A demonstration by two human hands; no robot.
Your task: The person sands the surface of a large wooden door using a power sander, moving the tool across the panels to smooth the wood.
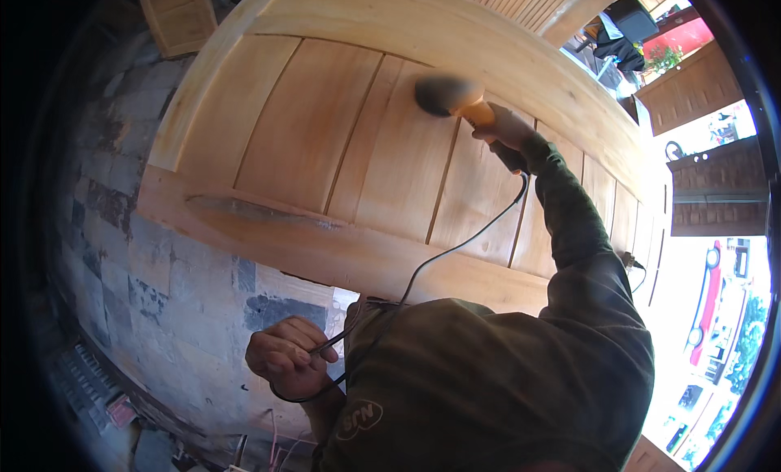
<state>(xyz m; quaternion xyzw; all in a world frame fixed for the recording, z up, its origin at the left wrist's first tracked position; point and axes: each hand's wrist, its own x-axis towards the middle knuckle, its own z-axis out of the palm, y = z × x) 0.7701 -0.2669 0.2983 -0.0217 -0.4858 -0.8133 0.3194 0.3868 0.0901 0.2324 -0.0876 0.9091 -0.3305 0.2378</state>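
My right hand (pixel 505 127) is closed around the orange body of a corded disc sander or polisher (pixel 473 109). Its dark round head is blurred and lies against a vertical-grooved wooden door panel (pixel 390 149), near the upper frame rail. A black power cord (pixel 421 268) runs from the tool's rear end, across the lower rail and down over my dark long-sleeved top. At the lower left, my left hand (pixel 290 356) grips a loop of that cord in front of my body, off the wood. The lower rail bears a long dark, rough patch (pixel 256 210) near its left end.
A worn tiled floor (pixel 183 301) lies at the left. Another wooden panel (pixel 177 17) stands at the top left, and slatted wood (pixel 512 2) at the top. A plug with a thin cord (pixel 629 261) is at the right. Beyond it, a red vehicle (pixel 706 301) shows in bright light outside.
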